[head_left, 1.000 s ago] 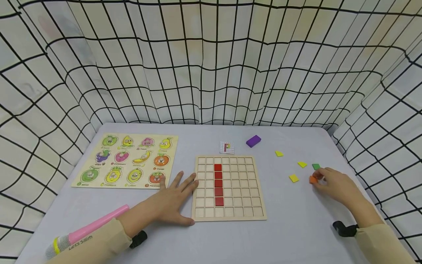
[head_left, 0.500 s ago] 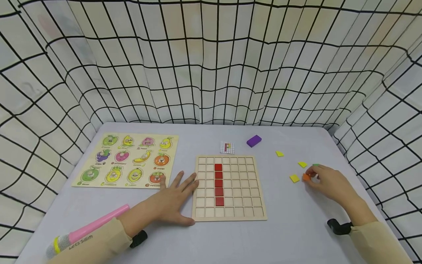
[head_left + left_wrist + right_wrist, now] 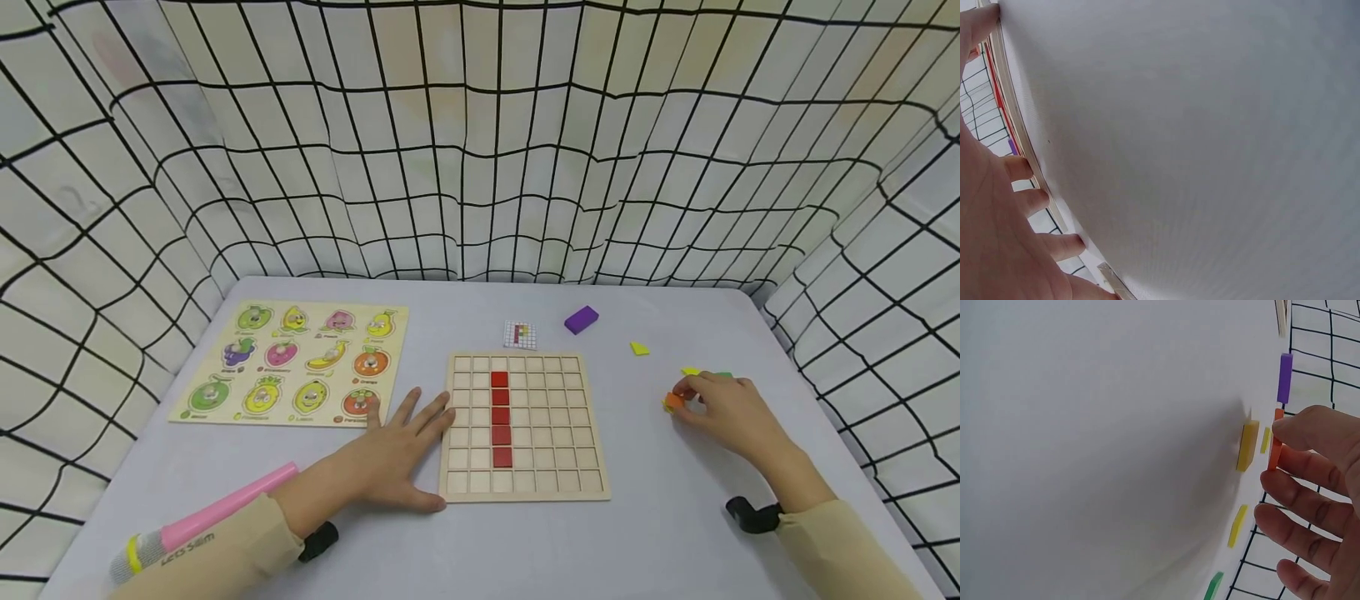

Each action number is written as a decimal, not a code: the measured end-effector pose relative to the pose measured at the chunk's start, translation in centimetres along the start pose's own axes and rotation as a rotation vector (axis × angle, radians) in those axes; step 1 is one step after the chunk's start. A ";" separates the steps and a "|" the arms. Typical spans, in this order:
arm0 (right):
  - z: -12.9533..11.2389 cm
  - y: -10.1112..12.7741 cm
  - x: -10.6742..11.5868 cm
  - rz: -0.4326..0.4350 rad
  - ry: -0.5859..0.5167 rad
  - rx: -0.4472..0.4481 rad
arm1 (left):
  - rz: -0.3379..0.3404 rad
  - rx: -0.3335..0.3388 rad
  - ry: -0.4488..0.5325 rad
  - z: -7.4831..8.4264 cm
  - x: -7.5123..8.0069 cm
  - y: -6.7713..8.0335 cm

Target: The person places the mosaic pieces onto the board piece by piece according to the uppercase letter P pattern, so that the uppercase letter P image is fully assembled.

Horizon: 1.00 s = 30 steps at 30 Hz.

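**A:** Head view first: what is each hand doing?

**B:** The right hand (image 3: 723,408) pinches an orange tile (image 3: 673,402) between thumb and fingertips, low over the table (image 3: 675,533), to the right of the wooden grid board (image 3: 525,427). The left hand (image 3: 390,454) lies flat with fingers spread, holding nothing, its fingertips against the board's left edge.

**A:** Does the wrist camera confirm the pinch?

**B:** Yes. In the right wrist view the orange tile (image 3: 1275,440) stands on edge between thumb and forefinger, just beside a yellow tile (image 3: 1247,447). I cannot tell whether it touches the table.

**A:** What is on the board?

**B:** A column of red tiles (image 3: 500,419) in its third column.

**A:** And around it?

**B:** A purple block (image 3: 581,319) and a small pattern card (image 3: 520,335) lie beyond the board. A second yellow tile (image 3: 639,348) lies further right, and a green tile (image 3: 723,376) peeks out behind the right hand. A fruit puzzle (image 3: 296,364) sits at the left, and a pink tube (image 3: 217,508) lies beside the left sleeve.
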State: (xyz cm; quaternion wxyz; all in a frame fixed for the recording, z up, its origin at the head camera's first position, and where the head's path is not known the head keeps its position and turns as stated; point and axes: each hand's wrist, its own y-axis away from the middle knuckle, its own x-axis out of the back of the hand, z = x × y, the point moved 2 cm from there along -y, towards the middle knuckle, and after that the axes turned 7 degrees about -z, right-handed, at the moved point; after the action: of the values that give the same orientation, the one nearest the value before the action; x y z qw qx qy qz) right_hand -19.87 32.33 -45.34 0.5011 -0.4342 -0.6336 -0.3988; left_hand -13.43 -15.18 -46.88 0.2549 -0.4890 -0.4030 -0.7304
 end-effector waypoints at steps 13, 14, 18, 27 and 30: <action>-2.7 -1.6 -0.4 -0.010 0.013 0.018 | -0.005 0.005 -0.005 -0.1 0.0 0.1; -3.0 -1.6 -0.4 -0.010 0.008 0.021 | -0.007 0.003 -0.006 -0.1 0.0 0.1; -3.7 -1.9 -0.6 -0.010 -0.005 0.037 | -0.011 0.000 0.000 0.0 0.0 0.0; -5.4 -2.9 -1.0 0.018 0.023 0.110 | -0.010 0.004 -0.001 -0.1 -0.1 -0.1; -5.9 -3.2 -1.0 0.027 0.020 0.130 | -0.007 0.004 -0.004 -0.1 -0.2 -0.1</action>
State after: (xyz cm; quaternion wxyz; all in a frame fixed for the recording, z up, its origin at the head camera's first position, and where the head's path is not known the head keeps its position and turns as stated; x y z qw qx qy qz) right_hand -21.13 25.68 -45.52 0.5397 -0.4055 -0.6471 -0.3542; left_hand -13.50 -15.20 -47.08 0.2524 -0.4887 -0.4065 -0.7295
